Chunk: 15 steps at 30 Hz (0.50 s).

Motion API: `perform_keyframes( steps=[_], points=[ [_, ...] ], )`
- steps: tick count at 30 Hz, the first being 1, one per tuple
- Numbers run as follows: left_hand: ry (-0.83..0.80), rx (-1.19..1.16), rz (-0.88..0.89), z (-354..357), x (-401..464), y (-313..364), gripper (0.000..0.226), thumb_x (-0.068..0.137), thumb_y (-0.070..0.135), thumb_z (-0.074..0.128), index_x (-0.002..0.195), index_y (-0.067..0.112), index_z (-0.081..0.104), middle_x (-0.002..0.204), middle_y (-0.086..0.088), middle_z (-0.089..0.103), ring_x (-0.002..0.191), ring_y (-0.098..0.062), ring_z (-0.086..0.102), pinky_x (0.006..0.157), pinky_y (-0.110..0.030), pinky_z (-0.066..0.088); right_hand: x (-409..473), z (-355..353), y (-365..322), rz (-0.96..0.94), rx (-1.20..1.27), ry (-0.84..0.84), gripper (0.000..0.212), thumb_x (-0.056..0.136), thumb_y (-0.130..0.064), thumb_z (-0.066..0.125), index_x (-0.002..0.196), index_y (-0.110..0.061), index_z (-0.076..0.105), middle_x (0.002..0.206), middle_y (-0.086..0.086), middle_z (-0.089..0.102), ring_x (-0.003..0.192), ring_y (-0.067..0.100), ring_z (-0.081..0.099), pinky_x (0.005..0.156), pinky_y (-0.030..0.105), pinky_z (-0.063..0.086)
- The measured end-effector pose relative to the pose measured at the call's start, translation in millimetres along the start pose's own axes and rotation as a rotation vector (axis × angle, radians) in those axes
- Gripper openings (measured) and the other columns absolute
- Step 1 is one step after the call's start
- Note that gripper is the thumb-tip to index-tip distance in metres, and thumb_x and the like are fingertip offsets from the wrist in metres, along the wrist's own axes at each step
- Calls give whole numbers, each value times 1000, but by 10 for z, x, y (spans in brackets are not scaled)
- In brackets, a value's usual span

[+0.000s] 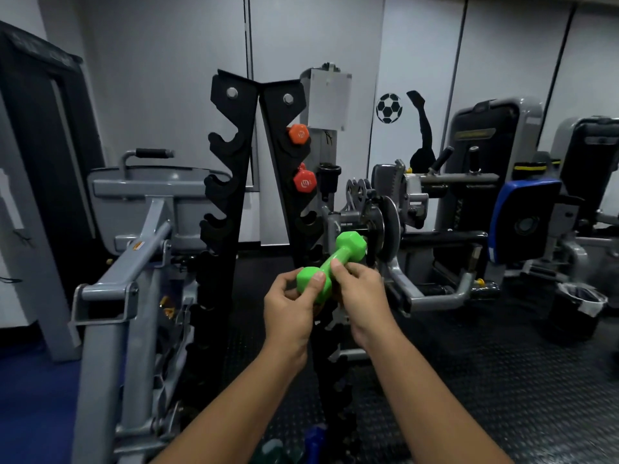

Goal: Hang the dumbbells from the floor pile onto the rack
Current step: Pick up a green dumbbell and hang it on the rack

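Green dumbbell, handle hidden by both hands

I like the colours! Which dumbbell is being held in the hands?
The green dumbbell, gripped by the left hand and right hand. The orange dumbbell and red dumbbell already hang on the rack.

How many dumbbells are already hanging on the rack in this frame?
2: an orange dumbbell in the rack's top right slot and a red dumbbell just below it. The green dumbbell is in both hands, unhung. Lower slots are dark and may hide more.
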<state>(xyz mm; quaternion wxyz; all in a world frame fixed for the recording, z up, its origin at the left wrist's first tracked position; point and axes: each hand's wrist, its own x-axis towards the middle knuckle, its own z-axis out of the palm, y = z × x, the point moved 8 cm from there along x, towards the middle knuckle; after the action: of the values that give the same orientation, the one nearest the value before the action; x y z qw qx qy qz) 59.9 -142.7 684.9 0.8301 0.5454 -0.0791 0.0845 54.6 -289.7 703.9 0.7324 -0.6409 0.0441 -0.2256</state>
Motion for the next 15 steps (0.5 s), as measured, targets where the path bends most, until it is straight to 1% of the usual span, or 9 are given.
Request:
perform_keyframes(
  steps=[1, 2, 4, 6, 9, 11, 12, 13, 15],
  points=[
    [-3, 25, 18, 7, -12, 2, 39, 80, 34, 89, 111, 19, 72, 98, -9, 80, 94, -26, 78, 89, -48, 63, 12, -5, -27, -11, -32, 25, 37, 86, -42, 71, 97, -7, 77, 94, 15, 79, 92, 28, 75, 90, 51, 60],
    [-13, 49, 39, 13, -19, 3, 43, 76, 40, 92, 111, 23, 73, 98, -8, 80, 95, -26, 78, 90, -50, 63, 23, -8, -32, -14, -38, 48, 33, 86, -39, 73, 96, -8, 77, 93, 14, 80, 92, 29, 76, 89, 51, 60],
    [-30, 93, 82, 21, -15, 3, 45, 73, 45, 93, 111, 30, 72, 100, -6, 80, 96, -24, 78, 91, -50, 62, 70, 5, 1, 14, 23, 51, 22, 92, -25, 74, 95, -4, 77, 95, 20, 78, 90, 31, 75, 86, 50, 61],
    [-40, 141, 119, 17, -16, 26, 42, 77, 46, 90, 113, 33, 72, 100, -4, 79, 94, -21, 78, 91, -50, 62, 123, 26, 29, 59, 85, 30, 17, 96, -14, 70, 96, 2, 75, 94, 25, 76, 85, 32, 72, 80, 47, 60],
    [-102, 209, 143, 21, 3, 91, 45, 79, 60, 80, 118, 38, 75, 102, 1, 79, 95, -19, 77, 91, -49, 62, 183, 14, -16, 88, 121, 31, 14, 97, -12, 68, 92, -1, 76, 83, 20, 74, 74, 27, 70, 66, 36, 57],
    [-157, 259, 156, 49, 50, 158, 41, 84, 60, 76, 119, 37, 76, 102, 2, 79, 96, -21, 77, 89, -47, 63, 255, -31, -41, 86, 141, 53, 14, 95, -12, 69, 89, -2, 77, 79, 17, 73, 71, 27, 68, 66, 36, 55],
    [-170, 303, 178, 54, 84, 201, 36, 89, 56, 75, 119, 36, 77, 100, 3, 79, 95, -21, 77, 86, -44, 64, 295, -43, -49, 83, 152, 55, 14, 95, -12, 70, 89, -2, 78, 79, 18, 73, 72, 29, 68, 67, 38, 55],
    [-167, 352, 209, 48, 131, 258, 32, 92, 51, 74, 119, 34, 77, 98, 5, 79, 93, -16, 76, 84, -38, 63, 335, -49, -56, 84, 161, 53, 14, 94, -12, 70, 90, -1, 78, 80, 19, 73, 72, 29, 68, 68, 39, 55],
    [-138, 453, 266, -3, 265, 370, 32, 95, 47, 71, 122, 31, 76, 96, 11, 79, 91, -2, 73, 81, -21, 57, 411, -47, -56, 94, 163, 39, 13, 93, -13, 72, 86, -3, 79, 80, 19, 72, 74, 30, 67, 70, 41, 54]
  ],
)
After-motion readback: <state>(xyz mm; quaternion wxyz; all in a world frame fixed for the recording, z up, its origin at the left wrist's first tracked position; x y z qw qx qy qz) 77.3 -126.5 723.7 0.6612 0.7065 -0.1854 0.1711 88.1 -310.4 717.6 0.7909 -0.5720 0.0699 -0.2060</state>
